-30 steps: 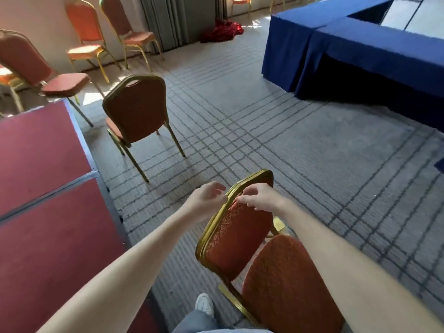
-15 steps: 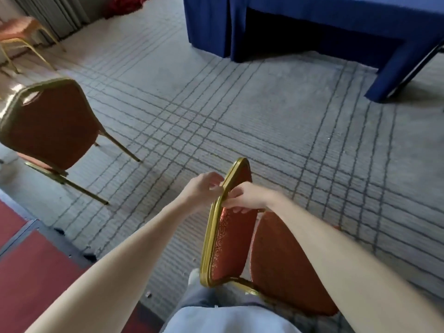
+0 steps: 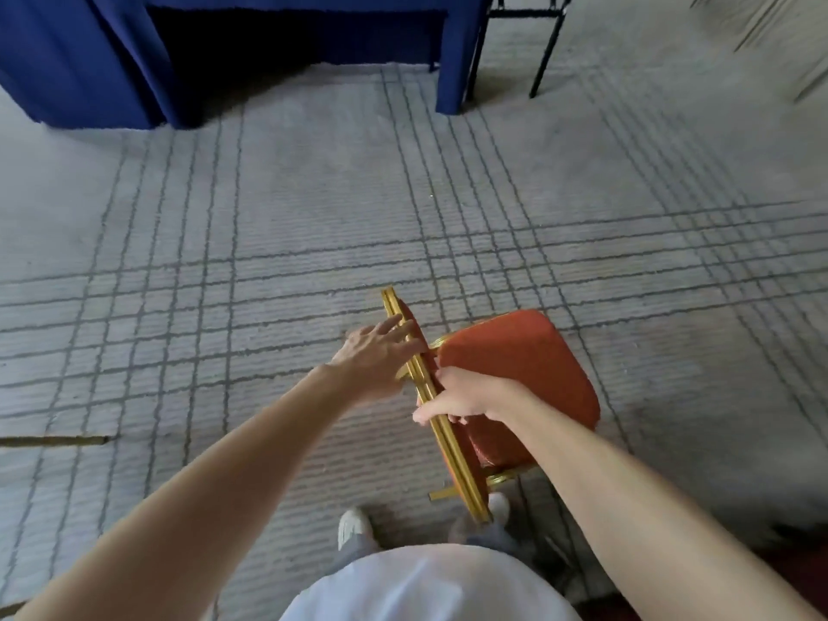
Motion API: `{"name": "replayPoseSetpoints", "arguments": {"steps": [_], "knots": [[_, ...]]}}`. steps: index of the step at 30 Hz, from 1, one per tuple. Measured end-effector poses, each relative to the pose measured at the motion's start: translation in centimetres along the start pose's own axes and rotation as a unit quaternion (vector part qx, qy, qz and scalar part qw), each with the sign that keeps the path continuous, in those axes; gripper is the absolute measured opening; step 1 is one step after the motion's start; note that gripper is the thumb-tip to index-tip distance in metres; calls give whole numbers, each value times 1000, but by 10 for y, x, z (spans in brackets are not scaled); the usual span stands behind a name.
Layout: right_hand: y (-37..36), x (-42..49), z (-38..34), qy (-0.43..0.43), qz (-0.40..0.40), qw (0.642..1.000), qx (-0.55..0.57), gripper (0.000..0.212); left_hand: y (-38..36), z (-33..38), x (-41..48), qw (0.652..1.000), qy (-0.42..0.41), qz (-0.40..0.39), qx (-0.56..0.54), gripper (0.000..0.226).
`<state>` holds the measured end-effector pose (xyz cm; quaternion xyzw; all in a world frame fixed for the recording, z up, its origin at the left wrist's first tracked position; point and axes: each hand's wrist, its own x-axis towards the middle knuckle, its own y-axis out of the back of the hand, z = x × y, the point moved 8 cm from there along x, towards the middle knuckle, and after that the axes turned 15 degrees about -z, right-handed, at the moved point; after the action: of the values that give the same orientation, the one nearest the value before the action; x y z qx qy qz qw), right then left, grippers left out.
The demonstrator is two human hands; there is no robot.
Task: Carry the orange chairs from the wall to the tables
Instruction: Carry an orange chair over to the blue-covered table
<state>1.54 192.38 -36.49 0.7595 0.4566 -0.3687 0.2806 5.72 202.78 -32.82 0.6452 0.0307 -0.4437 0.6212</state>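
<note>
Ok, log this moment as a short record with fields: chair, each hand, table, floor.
chair: orange seat, gold frame, seen from above, backrest edge toward the person
right hand: grip closed on the backrest's top rail
left hand: fingers spread, flat against the backrest's outer side, not wrapped
table: blue-skirted, ahead at the top of the view, apart from the chair
floor: grey carpet with a dark line grid
feet: white shoes just behind the chair

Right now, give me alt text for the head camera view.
Seen from above, a person's right hand grips the gold frame of an orange chair, while the left hand rests open against it. Grey lined carpet leads to a blue-draped table ahead.
</note>
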Motion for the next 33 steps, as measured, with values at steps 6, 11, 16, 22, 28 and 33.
{"name": "replayPoseSetpoints", "arguments": {"steps": [6, 11, 16, 22, 28, 33], "knots": [[13, -63, 21, -59, 124, 990, -31, 16, 23, 39, 13, 988, -139, 49, 50, 73], [30, -137, 66, -117, 231, 965, -38, 19, 59, 117, 26, 966, -229, 116, 14, 69], [48, -206, 109, -199, 411, 888, -48, 27, 102, 186, 34, 937, -306, 166, -20, 33], [65, -227, 120, -202, 555, 799, -112, 36, 118, 231, 87, 961, -265, 72, -24, 56], [112, -241, 132, -123, 622, 751, -185, 27, 149, 246, 131, 965, -244, 95, -3, 44], [197, -272, 161, -126, 623, 750, -181, 27, 214, 278, 188, 958, -257, 124, -10, 47]]}}
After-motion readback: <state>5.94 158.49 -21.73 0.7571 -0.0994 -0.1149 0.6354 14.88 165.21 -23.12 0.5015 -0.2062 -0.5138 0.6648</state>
